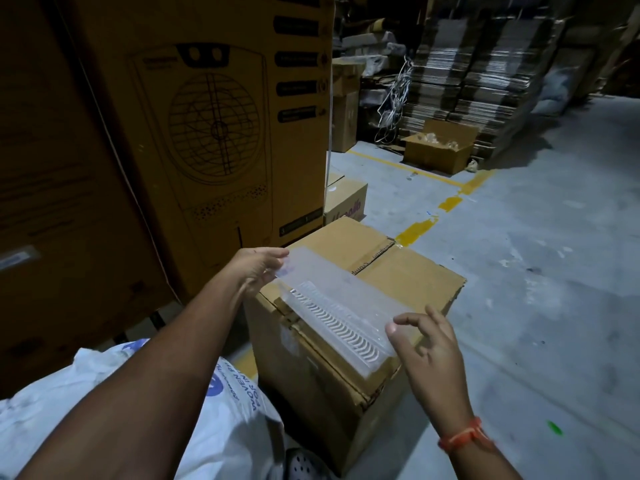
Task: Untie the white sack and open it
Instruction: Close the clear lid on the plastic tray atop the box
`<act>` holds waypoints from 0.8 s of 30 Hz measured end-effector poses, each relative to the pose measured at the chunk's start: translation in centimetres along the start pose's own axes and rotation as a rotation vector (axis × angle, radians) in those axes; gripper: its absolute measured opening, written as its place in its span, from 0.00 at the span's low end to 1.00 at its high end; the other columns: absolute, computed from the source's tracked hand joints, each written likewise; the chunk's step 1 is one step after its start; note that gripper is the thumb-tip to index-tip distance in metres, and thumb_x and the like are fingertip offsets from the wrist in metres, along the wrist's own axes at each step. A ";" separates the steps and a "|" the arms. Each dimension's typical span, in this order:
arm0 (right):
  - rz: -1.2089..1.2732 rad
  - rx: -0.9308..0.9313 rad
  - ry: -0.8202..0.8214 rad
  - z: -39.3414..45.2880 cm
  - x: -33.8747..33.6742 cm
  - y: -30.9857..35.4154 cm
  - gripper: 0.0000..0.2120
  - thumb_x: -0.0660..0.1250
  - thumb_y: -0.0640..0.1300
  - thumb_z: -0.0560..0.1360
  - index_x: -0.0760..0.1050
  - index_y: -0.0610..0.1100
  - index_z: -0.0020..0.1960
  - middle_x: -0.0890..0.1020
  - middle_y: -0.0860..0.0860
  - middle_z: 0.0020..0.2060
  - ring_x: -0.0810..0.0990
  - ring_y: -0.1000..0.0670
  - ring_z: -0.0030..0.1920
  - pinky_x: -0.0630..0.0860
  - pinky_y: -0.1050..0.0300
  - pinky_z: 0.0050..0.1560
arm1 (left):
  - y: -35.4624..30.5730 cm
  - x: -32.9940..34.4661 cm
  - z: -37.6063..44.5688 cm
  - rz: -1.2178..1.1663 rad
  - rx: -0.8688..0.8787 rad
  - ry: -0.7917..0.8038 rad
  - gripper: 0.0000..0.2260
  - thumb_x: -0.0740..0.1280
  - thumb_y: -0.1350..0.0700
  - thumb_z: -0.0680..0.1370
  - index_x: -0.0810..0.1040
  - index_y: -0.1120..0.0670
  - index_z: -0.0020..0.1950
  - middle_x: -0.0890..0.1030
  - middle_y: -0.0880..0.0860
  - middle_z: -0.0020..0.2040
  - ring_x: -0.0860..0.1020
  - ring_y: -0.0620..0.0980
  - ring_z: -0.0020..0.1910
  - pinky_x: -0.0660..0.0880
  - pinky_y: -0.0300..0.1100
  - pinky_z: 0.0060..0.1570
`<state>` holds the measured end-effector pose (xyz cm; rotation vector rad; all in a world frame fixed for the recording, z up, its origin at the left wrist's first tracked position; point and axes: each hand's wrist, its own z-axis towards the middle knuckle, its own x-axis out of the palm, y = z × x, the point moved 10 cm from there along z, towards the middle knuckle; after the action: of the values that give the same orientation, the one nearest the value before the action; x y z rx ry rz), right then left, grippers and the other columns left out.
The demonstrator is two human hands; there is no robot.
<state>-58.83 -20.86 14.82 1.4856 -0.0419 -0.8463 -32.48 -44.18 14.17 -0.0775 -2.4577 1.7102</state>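
Left hand: your left hand (258, 268) pinches the far end of the clear plastic louvre strip (334, 311).
Right hand: your right hand (429, 344) pinches its near end.
White sack: the white sack (221, 403) lies below your left forearm.

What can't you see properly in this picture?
- White sack: its tie and mouth are hidden by the left arm and cut off by the bottom edge.
- Print on the tall fan box: too dark and small to read.
- Right hand: whether its fingers actually touch the clear plastic piece is unclear.
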 end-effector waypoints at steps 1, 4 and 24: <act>-0.027 0.023 0.017 0.1 0.4 -0.2 0.09 0.72 0.59 0.73 0.81 0.60 0.53 0.70 0.50 0.76 0.65 0.49 0.78 0.70 0.46 0.71 | 0.1 0.0 -0.1 -0.023 0.001 0.009 0.19 0.62 0.76 0.79 0.80 0.66 0.67 0.80 0.61 0.69 0.82 0.49 0.50 0.83 0.39 0.51; -0.025 0.032 0.000 0.4 0.9 -0.6 0.14 0.75 0.49 0.74 0.80 0.58 0.59 0.78 0.51 0.67 0.75 0.47 0.69 0.75 0.52 0.63 | 0.6 0.0 0.1 -0.034 0.003 0.038 0.22 0.62 0.77 0.79 0.78 0.63 0.71 0.77 0.61 0.72 0.82 0.51 0.52 0.86 0.40 0.44; -0.417 0.141 -0.005 2.8 5.0 -2.2 0.29 0.71 0.55 0.76 0.72 0.50 0.75 0.65 0.45 0.79 0.59 0.42 0.74 0.69 0.48 0.69 | 1.4 3.3 4.9 1.269 0.439 -0.175 0.21 0.65 0.50 0.85 0.74 0.50 0.78 0.75 0.58 0.74 0.74 0.60 0.72 0.77 0.54 0.65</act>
<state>-57.75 -25.51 10.94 1.6529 0.2156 -1.2020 -36.49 -47.80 11.54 -1.7904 -2.0886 2.6677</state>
